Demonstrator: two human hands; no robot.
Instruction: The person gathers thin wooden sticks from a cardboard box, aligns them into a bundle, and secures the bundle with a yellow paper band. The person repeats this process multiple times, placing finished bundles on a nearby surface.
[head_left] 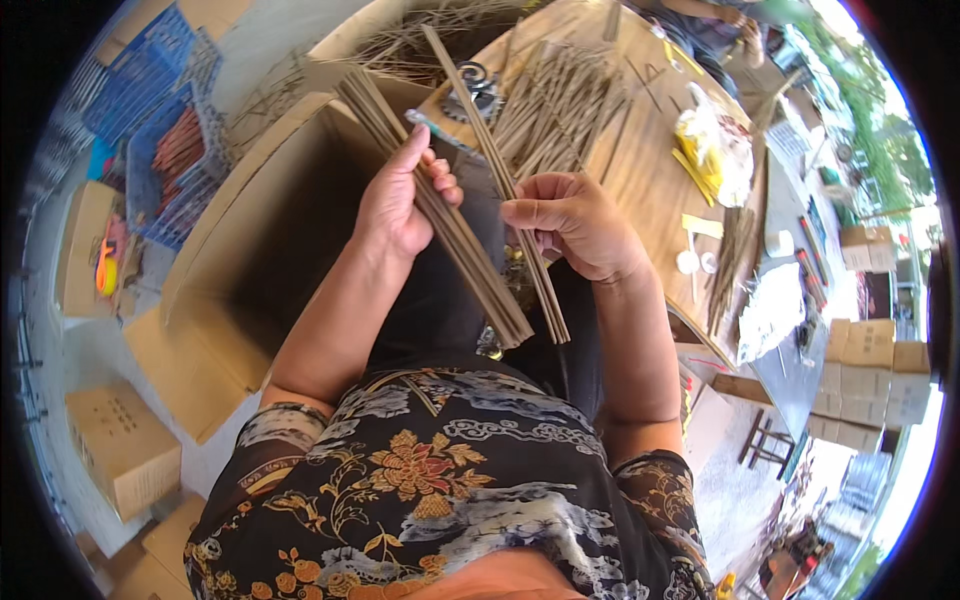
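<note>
My left hand (400,205) is closed round a bundle of long, thin brown sticks (475,265), which slants from upper left down towards my lap. Its thumb lies along the top of the bundle. Just to the right, my right hand (580,225) pinches a few similar sticks (468,100) between thumb and fingers. These are tilted almost like the bundle, with a narrow gap between the two groups. Beyond my hands, a loose heap of such sticks (565,110) lies on the wooden table (640,165), beside a black metal piece with a coiled shape (475,88).
A large open cardboard box (215,230) stands at my left, with blue plastic crates (150,75) farther off. On the table's right lie a yellow-and-white plastic bag (715,150) and another stick bundle (733,255). Another person's hand (735,17) shows at the far side.
</note>
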